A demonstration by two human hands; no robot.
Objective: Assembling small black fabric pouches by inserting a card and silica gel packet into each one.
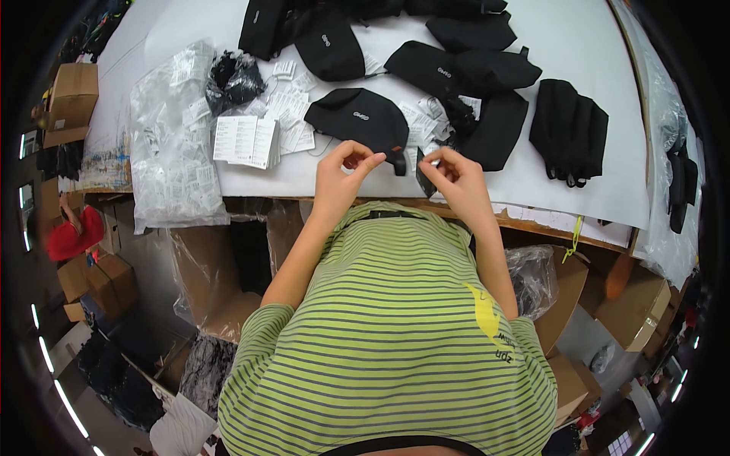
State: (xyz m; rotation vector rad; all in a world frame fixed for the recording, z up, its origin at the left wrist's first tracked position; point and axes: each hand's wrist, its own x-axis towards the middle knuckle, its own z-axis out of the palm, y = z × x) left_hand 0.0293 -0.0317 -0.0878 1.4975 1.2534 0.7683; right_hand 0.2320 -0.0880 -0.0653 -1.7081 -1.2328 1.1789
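Both of my hands are raised over the near edge of a white table. My left hand [346, 176] has its fingers curled with thumb and forefinger close together; whatever they pinch, if anything, is too small to make out. In my right hand [461, 181], thumb and fingers pinch a small dark tag [426, 176]. Just beyond the hands lies a black fabric pouch-like piece [357, 120] with a pale logo and a short strap end pointing toward me. A stack of white printed tags [247, 141] sits left of it, and loose white tags [426, 125] lie to its right.
A clear plastic bag full of tags [171, 144] hangs over the table's left front edge. Several similar black pieces [456, 68] cover the far side, with a folded bundle [569, 131] at the right. Cardboard boxes [205, 281] stand beneath the table [601, 204].
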